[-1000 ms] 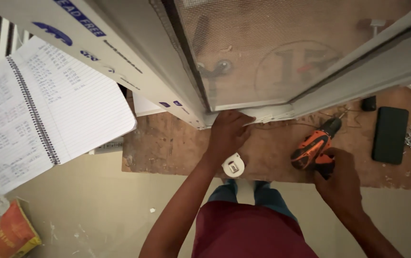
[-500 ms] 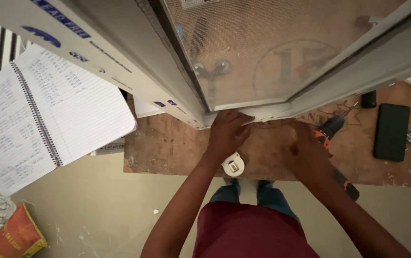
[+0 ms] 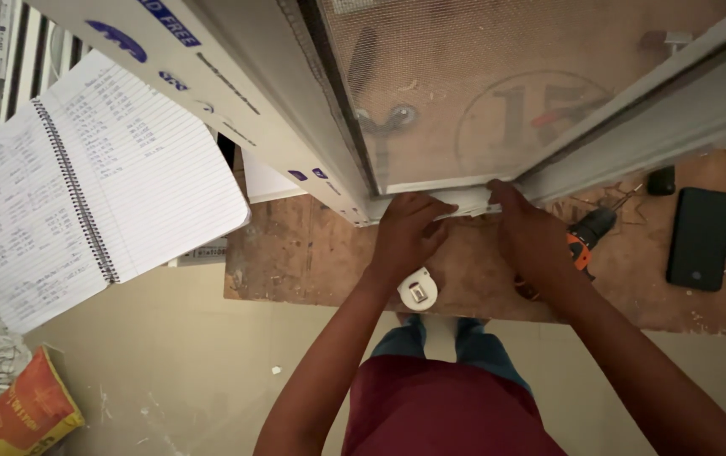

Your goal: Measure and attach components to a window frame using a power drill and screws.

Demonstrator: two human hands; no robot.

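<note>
Pressing both hands on the near corner of the grey metal-framed mesh screen panel (image 3: 498, 101), you curl left hand (image 3: 409, 232) fingers over its white corner piece; right hand (image 3: 532, 232) lies flat beside it. Bottom rail runs left-low to right-high above the worn wooden workbench (image 3: 312, 253). Orange-black cordless drill (image 3: 587, 236) lies just right.

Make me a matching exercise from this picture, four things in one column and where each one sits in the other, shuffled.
Things:
1. spiral-bound lined paper notebook
2. flat black phone
3. orange and black power drill
4. both hands

Places:
A. far right on the wooden board
B. at the white frame's corner
C. far left, lying open
D. partly hidden behind the right hand

Pairs: 1-C, 2-A, 3-D, 4-B
</note>
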